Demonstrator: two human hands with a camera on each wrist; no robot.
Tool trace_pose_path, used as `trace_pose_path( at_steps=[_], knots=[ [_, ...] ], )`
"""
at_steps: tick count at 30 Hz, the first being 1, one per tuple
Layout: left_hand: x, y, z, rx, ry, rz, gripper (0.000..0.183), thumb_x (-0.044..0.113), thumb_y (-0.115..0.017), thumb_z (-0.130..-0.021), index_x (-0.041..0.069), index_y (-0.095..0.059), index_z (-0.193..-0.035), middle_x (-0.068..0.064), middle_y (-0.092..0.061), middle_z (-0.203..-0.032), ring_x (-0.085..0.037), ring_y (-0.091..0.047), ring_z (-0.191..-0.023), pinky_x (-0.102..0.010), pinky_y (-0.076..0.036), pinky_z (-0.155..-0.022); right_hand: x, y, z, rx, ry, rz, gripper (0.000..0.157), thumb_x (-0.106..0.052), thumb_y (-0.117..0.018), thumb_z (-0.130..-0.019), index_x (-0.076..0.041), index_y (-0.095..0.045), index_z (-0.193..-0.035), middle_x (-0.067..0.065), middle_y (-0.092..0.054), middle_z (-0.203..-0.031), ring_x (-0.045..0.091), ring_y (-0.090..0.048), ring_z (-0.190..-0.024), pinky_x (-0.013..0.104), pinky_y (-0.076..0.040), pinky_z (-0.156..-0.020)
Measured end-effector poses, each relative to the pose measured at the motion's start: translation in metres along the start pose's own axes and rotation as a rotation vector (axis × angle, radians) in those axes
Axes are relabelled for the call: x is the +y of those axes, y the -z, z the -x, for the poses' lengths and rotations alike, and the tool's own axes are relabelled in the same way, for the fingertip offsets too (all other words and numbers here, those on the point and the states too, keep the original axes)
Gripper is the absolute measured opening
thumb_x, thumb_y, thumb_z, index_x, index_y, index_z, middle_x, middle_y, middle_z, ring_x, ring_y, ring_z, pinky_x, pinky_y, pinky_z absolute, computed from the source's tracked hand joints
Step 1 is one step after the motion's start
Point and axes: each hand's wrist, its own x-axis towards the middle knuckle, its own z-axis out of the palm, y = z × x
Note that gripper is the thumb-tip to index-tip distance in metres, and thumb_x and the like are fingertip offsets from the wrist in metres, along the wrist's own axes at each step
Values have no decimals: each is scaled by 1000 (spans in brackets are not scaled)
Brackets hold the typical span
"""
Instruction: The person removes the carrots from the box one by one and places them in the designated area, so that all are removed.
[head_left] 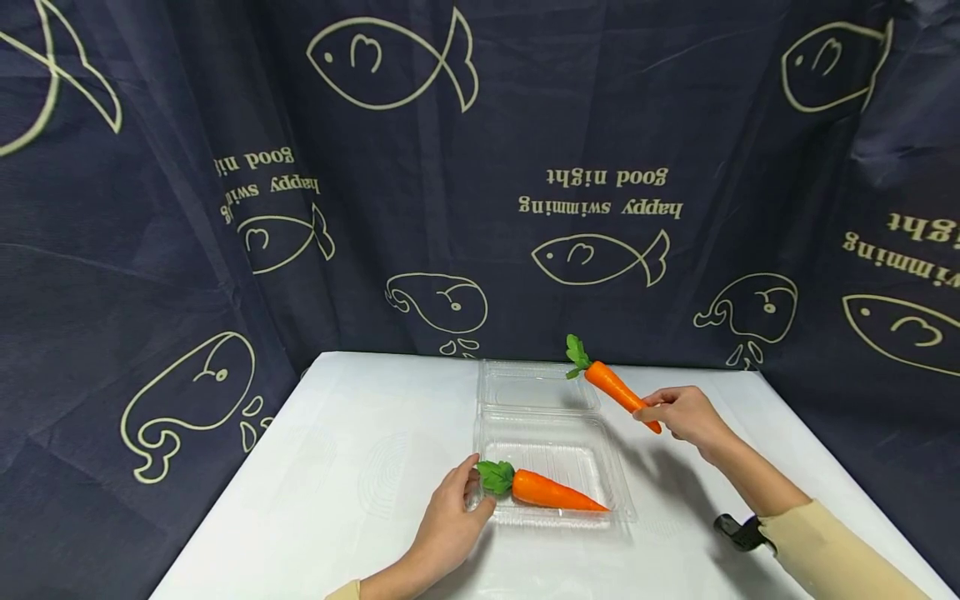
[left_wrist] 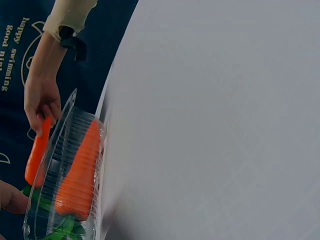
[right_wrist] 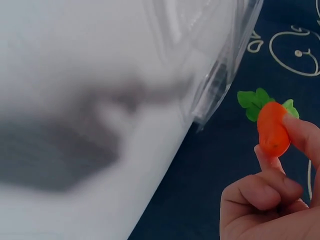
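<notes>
Near the tip, my right hand (head_left: 684, 414) pinches an orange toy carrot (head_left: 615, 385) between thumb and fingers. Its green leaves point up and away to the left, above the right side of the clear plastic box (head_left: 617, 467). A second toy carrot (head_left: 551, 492) lies in the box's near part, leaves to the left and tip to the right. My left hand (head_left: 450, 517) holds the box's near left corner, thumb and fingers curled about the rim beside those leaves. In the left wrist view the lying carrot (left_wrist: 80, 175) shows through the ribbed wall.
The box's lid (head_left: 536, 387) lies folded back toward the far edge of the white table (head_left: 352, 433). Behind and at both sides hangs a dark blue curtain (head_left: 480, 167) with fish drawings. A black strap (head_left: 738, 532) is on the right wrist.
</notes>
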Motion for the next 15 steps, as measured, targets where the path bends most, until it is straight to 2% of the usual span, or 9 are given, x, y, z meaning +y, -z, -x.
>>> trace_pose_path(
  at_steps=[5,11,15],
  knots=[
    [0,0,1,-2,5,4,65,20,-66,-92,-2,-42,-148,-7,-60,-123,-23,-58,-114,-48,-50,-101,11,4,-8,34,-1,5,31,-27,-81,-81,-6,-76,-102,-4,-67,-79,13,-43,-60,25,-35,-49],
    [1,0,1,-14,14,17,66,20,-66,-92,-2,-42,-149,-8,-60,-124,-25,-59,-117,-50,-50,-102,24,8,-16,66,-5,21,33,-29,-80,-82,-4,-76,-104,-4,-70,-83,17,-47,-73,27,-36,-51],
    [1,0,1,-15,16,21,65,20,-67,-92,-2,-42,-149,-9,-60,-125,-27,-59,-118,-51,-49,-103,33,10,-24,99,-20,10,36,-29,-80,-81,-2,-75,-104,-3,-70,-85,15,-45,-66,26,-36,-49]
  ],
)
